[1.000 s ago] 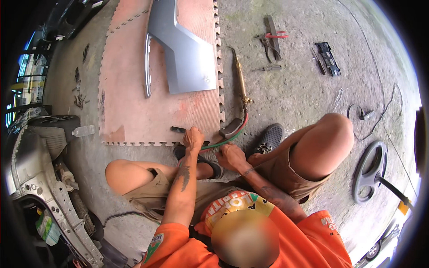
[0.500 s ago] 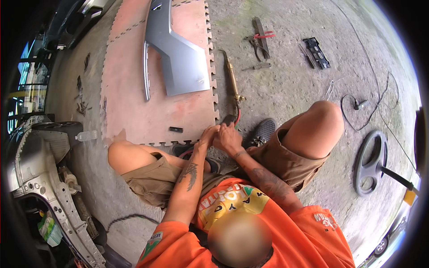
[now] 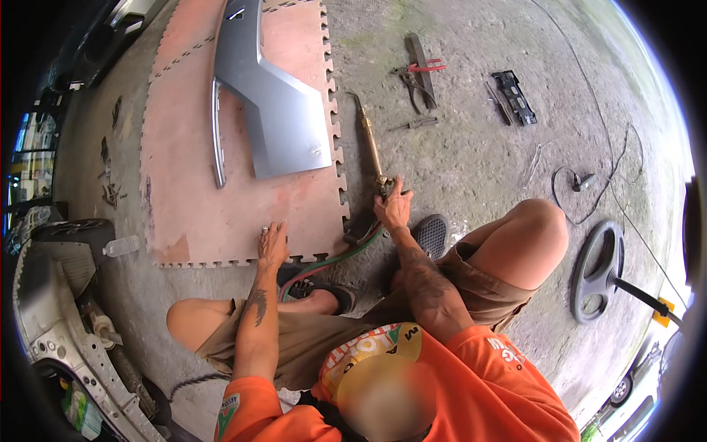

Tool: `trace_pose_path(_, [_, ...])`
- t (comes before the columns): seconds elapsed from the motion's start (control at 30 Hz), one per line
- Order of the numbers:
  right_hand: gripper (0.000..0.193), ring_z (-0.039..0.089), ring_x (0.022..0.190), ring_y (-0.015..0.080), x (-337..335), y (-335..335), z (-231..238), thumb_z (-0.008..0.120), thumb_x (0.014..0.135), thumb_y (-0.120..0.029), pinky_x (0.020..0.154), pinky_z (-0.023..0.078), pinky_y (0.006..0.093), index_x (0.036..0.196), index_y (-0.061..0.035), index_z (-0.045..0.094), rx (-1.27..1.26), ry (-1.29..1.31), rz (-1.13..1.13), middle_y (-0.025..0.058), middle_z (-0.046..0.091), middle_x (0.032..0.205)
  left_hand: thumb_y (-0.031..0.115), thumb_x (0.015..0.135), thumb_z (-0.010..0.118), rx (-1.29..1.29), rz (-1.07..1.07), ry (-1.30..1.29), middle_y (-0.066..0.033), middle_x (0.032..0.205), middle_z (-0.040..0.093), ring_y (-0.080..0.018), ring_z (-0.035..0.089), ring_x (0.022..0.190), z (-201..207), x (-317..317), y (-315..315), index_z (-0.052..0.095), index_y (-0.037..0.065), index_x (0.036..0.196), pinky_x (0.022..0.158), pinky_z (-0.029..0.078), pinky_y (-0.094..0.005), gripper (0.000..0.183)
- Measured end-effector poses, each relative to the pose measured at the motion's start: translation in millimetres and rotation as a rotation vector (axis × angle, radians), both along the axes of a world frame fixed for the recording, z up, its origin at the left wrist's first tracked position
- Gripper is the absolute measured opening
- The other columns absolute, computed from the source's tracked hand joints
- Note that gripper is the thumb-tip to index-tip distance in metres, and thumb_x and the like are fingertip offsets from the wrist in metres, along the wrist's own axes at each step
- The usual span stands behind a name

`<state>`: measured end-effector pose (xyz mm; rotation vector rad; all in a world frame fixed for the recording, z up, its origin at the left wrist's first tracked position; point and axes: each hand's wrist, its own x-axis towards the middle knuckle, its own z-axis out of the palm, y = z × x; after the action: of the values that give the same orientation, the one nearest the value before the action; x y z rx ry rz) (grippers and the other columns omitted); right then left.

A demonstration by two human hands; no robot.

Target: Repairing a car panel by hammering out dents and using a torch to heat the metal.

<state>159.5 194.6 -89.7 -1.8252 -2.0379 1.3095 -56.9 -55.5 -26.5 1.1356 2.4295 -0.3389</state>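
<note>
Two hands down low: left hand [image 3: 273, 243] at the foam mat's [image 3: 213, 225] near edge, right hand [image 3: 394, 208] by the torch's [image 3: 373, 147] valves, can't tell if either's gripping | torch on concrete [image 3: 449, 162] beside the mat (probably sparing the foam) | slim, brassy, bent tip, red and green hoses [image 3: 346, 255]

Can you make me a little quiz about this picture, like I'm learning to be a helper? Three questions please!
1. Pick one: which of the person's hands is nearer the brass torch?
A) left
B) right

2. True or false: the silver panel lies on the pink mat.

3. Fill in the gap: the clear plastic bottle lies on the floor to the ____ of the pink mat.

Key:
1. B, the right hand
2. True
3. left
</note>
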Motion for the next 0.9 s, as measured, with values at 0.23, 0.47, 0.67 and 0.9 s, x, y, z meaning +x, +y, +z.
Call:
trace_pose_path(0.23, [0.093,0.062,0.102,0.0502,-11.5,38.3,4.9,0.061,0.076,-0.017,0.087,0.051,0.0519,0.155,-0.0308,0.014,-0.098,-0.034,0.271,0.0327,0.055,0.117,0.001,0.081,0.059,0.141,0.196,-0.156,-0.0245,0.111,0.062,-0.0437,0.06,0.104,-22.3,0.4,-19.9,0.063,0.0,0.107,0.091,0.049,-0.0484,0.026])
trace_pose_path(0.47, [0.066,0.066,0.094,0.0374,-2.9,19.7,107.3,0.058,0.081,-0.01,0.08,0.052,0.0416,0.144,-0.016,0.039,-0.101,0.429,0.314,0.024,0.062,0.121,0.005,0.084,0.059,0.381,0.161,-0.192,-0.0287,0.107,0.064,-0.0418,0.063,0.103,31.3,-5.2,38.9,0.068,-0.005,0.1,0.09,0.05,-0.0456,0.021])
trace_pose_path(0.67, [0.04,0.056,0.074,0.0156,43.4,-55.4,219.8,0.065,0.094,-0.022,0.067,0.048,0.0316,0.127,-0.0068,0.047,0.032,0.747,0.225,0.007,0.059,0.092,0.009,0.082,0.061,0.041,0.284,-0.238,-0.033,0.095,0.067,-0.0435,0.068,0.094,90.2,12.5,67.1,0.068,-0.01,0.093,0.084,0.053,-0.047,0.023])
trace_pose_path(0.9, [0.026,0.046,0.073,0.0099,64.2,-59.3,212.0,0.055,0.101,-0.02,0.066,0.042,0.0246,0.121,-0.0044,0.053,0.166,0.858,0.205,0.0023,0.052,0.088,0.018,0.09,0.056,0.056,0.3,-0.336,-0.0308,0.098,0.067,-0.0449,0.066,0.096,83.9,50.5,63.2,0.066,-0.011,0.099,0.087,0.051,-0.0483,0.032])
